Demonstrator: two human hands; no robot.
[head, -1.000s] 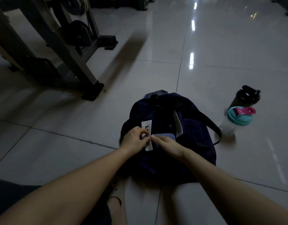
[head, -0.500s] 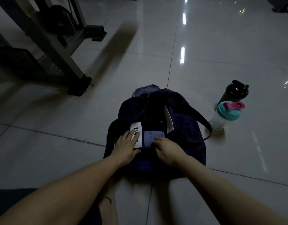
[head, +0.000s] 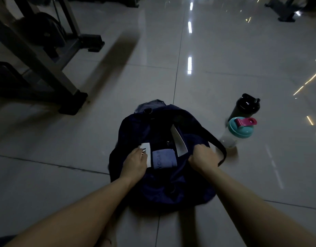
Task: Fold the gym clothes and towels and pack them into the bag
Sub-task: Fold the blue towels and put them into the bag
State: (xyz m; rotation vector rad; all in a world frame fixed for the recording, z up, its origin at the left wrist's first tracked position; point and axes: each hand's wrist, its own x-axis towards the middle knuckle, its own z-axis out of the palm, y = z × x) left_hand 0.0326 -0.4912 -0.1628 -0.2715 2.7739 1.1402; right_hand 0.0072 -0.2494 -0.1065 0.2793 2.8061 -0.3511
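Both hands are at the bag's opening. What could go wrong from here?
1. The right hand grips the rim of the bag beside the strap, which loops toward the teal-lidded bottle standing close by; a tug might tip it.
2. A grey cloth lies outside, behind the bag; closing up may leave it unpacked.
3. The folded blue cloth sits just inside the opening, beside the left hand; jostling the rim could undo the fold.

Navy bag point(head: 171, 186), blue-grey folded cloth point(head: 164, 159) inside, white labels. Teal lid, pink flip cap on the clear shaker point(head: 240, 130). Black bottle point(head: 245, 106) behind, pale glossy floor point(head: 224, 59).
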